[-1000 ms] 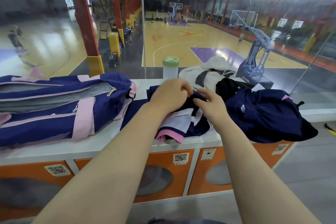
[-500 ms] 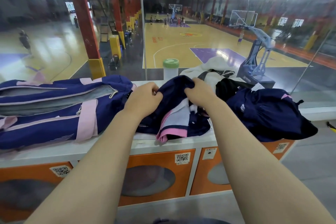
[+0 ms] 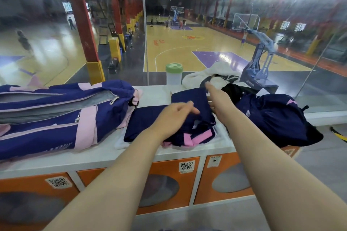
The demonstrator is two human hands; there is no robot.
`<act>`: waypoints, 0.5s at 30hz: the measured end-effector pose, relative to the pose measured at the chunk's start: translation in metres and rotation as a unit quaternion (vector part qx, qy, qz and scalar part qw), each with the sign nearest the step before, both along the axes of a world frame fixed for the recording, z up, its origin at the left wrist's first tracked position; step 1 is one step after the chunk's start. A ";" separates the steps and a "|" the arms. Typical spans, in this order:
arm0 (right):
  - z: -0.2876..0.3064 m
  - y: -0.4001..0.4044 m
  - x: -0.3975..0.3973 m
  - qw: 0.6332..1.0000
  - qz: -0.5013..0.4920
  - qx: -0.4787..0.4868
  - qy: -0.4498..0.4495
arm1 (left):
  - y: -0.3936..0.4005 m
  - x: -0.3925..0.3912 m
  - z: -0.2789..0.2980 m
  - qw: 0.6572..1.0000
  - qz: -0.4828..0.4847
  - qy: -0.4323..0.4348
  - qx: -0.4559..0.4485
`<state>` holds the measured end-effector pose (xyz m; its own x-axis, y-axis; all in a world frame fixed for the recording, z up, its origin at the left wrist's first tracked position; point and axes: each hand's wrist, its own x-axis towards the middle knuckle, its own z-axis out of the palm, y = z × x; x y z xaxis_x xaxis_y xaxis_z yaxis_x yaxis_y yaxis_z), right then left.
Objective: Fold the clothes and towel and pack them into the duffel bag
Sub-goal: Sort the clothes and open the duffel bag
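A navy garment with pink and white trim (image 3: 150,122) lies spread on the white counter top (image 3: 154,95). My left hand (image 3: 174,114) lies flat on its middle with fingers straight. My right hand (image 3: 216,97) reaches along the garment's far right edge, fingers stretched out. The navy and pink duffel bag (image 3: 56,114) lies on the left with its top zip open. A second navy garment (image 3: 277,120) is heaped on the right. A white towel (image 3: 216,73) with a dark item on it sits at the back.
A white bottle with a green lid (image 3: 174,74) stands at the back of the counter against a glass wall. Orange locker doors (image 3: 169,184) with QR stickers run under the counter. A basketball court lies beyond the glass.
Both hands gripped the bunched navy garment and lifted it before; now the garment lies spread flatter toward the bag, and both hands have let go and rest on it with straight fingers.
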<state>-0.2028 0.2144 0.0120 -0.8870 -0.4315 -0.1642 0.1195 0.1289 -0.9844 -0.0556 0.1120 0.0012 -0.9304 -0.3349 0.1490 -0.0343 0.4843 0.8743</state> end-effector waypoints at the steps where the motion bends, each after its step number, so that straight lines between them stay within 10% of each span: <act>1: -0.001 0.001 0.004 0.999 0.018 0.035 0.036 | -0.004 -0.002 -0.001 0.997 0.057 0.038 0.042; 15: -0.042 0.001 0.040 0.941 0.012 0.195 0.275 | -0.012 -0.020 -0.013 0.966 0.189 -0.115 0.131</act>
